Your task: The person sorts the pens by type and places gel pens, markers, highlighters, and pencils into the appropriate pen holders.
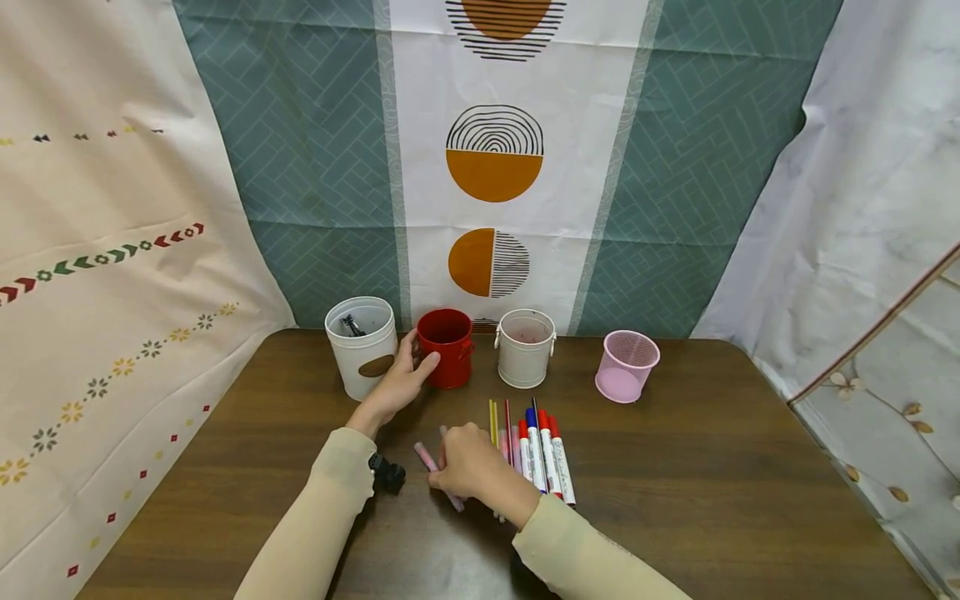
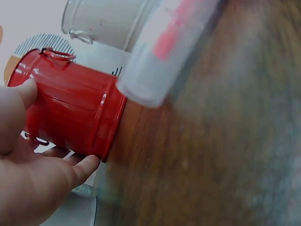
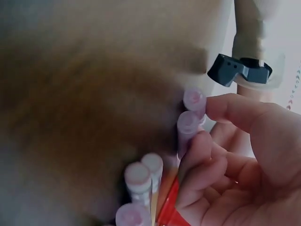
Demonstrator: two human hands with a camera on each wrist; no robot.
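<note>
My left hand holds the small red bucket at its left side; in the left wrist view, the thumb lies near the rim and the other fingers reach along its wall toward the base. My right hand is low over the table, left of a row of pens. Between its thumb and fingers it pinches two translucent pink pens, seen end-on in the right wrist view. In the head view, one pink pen slants out past the fingers. A blurred clear-ended pen crosses the left wrist view near the camera.
Right of my right hand lie red- and blue-capped white markers and thin yellow pencils. At the back stand a tall white container with a black item inside, a white bucket and a pink mesh cup. Curtains hang behind.
</note>
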